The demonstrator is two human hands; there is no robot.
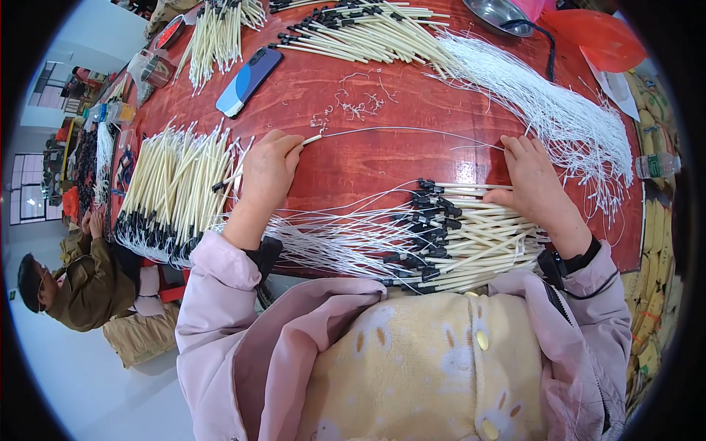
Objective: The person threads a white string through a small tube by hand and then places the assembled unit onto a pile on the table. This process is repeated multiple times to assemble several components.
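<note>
My left hand [268, 165] is closed in a pinch round a slim cream stick [312, 140]. The stick's black clip end shows on the other side of the hand. From its tip a thin white string [404, 128] stretches across to my right hand [531, 176], whose fingertips hold it, with a short loose end pointing back left. The right thumb stands apart from those fingers. Just below the right hand lies a pile of cream sticks with black clips [478, 235], their white strings [331, 239] trailing left under my left wrist.
Left of my left hand sits a bundle of sticks [173, 176]. More sticks [353, 33], a long fan of white strings [544, 88], a phone [248, 82] and a metal bowl [500, 15] lie farther back. A plastic bottle [658, 165] is at right; a co-worker [92, 283] is at left.
</note>
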